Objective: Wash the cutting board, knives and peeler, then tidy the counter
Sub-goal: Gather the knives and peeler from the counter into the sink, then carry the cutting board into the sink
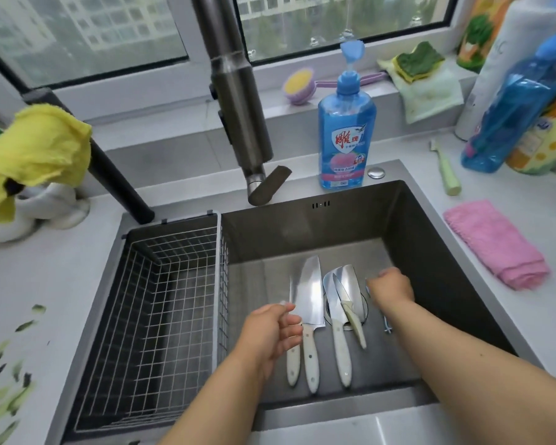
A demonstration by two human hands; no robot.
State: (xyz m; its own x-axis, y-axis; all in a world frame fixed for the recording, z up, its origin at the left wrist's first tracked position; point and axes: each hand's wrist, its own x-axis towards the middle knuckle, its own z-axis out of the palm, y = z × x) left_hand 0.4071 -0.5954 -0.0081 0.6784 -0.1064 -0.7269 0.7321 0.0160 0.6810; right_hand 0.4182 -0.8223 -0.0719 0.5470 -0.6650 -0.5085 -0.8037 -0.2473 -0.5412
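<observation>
Reaching into steel sink [430, 239]: left hand [270, 329] loose, holding nothing, over shiny knives [305, 293]; right hand [392, 289] curled, hold unclear. Wire basket [161, 303] leftward.

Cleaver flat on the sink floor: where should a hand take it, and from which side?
Grip the cleaver by its pale handle, coming from the near side: the handle points toward the person, the blade away. The left hand hovers beside it.

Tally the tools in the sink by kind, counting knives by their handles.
Knives, by handles showing: 4
Peeler: 1
Total: 5
</observation>
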